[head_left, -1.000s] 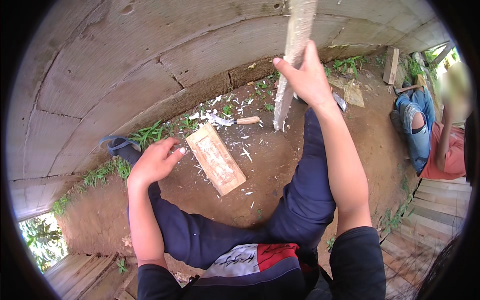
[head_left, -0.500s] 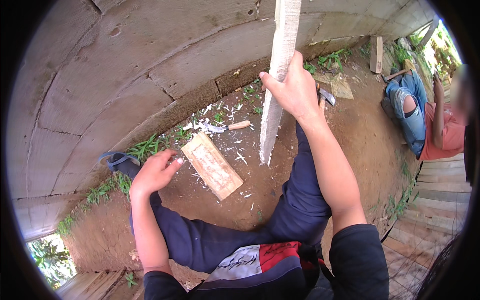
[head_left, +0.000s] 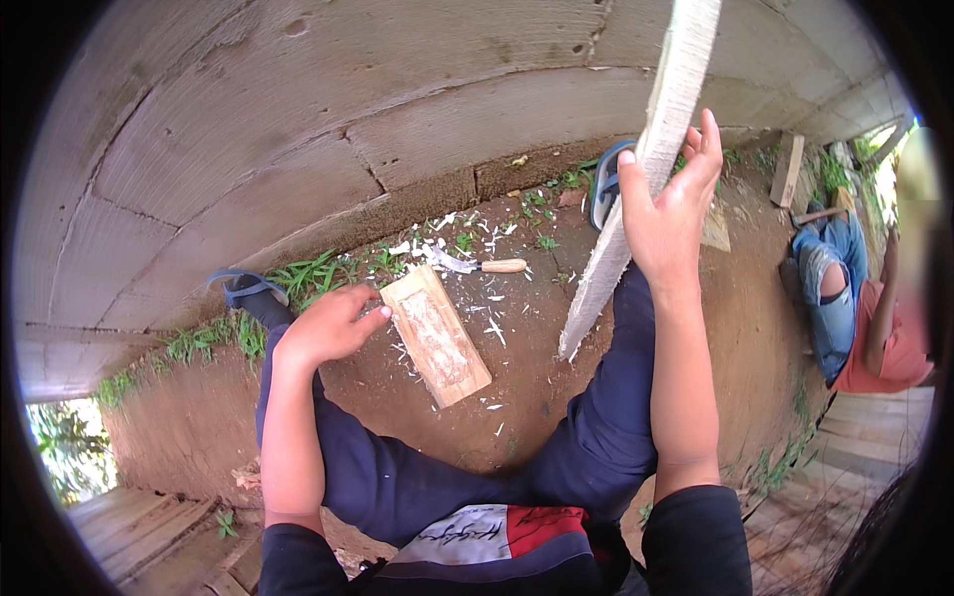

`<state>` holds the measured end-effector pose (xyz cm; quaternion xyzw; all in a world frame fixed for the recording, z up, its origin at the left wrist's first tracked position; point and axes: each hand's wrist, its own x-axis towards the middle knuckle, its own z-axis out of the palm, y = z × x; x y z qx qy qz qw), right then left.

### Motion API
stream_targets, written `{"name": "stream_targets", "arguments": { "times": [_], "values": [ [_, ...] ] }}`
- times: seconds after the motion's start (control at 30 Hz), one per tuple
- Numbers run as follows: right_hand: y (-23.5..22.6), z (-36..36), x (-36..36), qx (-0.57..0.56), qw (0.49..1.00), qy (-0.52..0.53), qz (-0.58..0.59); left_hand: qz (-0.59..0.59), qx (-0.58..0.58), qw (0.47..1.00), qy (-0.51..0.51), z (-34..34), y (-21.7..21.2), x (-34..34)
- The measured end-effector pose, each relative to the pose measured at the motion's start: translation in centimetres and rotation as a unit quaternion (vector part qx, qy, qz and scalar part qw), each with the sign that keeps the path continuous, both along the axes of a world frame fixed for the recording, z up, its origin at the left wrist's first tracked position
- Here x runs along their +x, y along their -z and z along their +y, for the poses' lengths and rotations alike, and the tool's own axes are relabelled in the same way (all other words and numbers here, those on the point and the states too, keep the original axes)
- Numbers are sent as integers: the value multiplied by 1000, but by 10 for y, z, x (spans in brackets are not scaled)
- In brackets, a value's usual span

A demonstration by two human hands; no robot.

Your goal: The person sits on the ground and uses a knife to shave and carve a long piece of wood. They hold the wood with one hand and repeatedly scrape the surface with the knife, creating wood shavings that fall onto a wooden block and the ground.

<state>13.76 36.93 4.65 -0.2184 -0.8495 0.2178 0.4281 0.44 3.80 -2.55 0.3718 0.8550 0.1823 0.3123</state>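
A long, pale wooden board [head_left: 604,273] with rough edges stands tilted on the dirt, its top leaning right and leaving the view. My right hand [head_left: 671,219] holds it loosely, thumb on its left side and fingers loosely spread along its right. On the left, my left hand [head_left: 333,323] is open and empty, resting by my knee. Its thumb is close to a rectangular wooden block [head_left: 437,343] with a roughened, hollowed face; whether they touch I cannot tell. Beyond the block lies a curved-blade knife [head_left: 502,265] with a wooden handle.
Pale shavings [head_left: 432,238] litter the soil around the knife. A block wall [head_left: 298,149] curves along the far side, grass [head_left: 308,273] at its foot. At right sits a person in torn jeans [head_left: 835,298], near a wooden block [head_left: 787,171] and a wooden-handled tool [head_left: 820,215].
My right hand and the board have swung right, the board now tilting more. The fingers of that hand have loosened. My left hand stays near the block; the view has shifted slightly.
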Motion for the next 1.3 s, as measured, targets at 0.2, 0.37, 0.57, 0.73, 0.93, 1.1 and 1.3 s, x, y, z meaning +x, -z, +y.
{"name": "stream_targets", "arguments": {
  "times": [0.2, 0.37, 0.57, 0.73, 0.93, 1.1, 1.3],
  "values": [
    [-17, -42, 3, 173, 984, -25, -11, 17, 13, 1000, 22, 7, 6, -5],
    [-28, -61, 19, 141, 960, -237, -36, 15, 11, 1000, 17, 15, 11, -5],
    [-34, -97, 33, 103, 861, -498, 8, -1, -55, 998, 38, 14, 21, -4],
    [-45, -114, 42, 59, 807, -585, -64, 0, -59, 997, 48, 34, 30, 2],
    [-43, -128, 43, -6, 771, -621, -138, 16, -95, 993, 63, 43, 25, 9],
    [-17, -138, 34, 62, 768, -561, -303, 32, -111, 989, 95, 52, 39, 21],
    [-1, -131, 26, 144, 740, -513, -410, -5, -144, 980, 137, 62, 44, 31]
  ]
}}
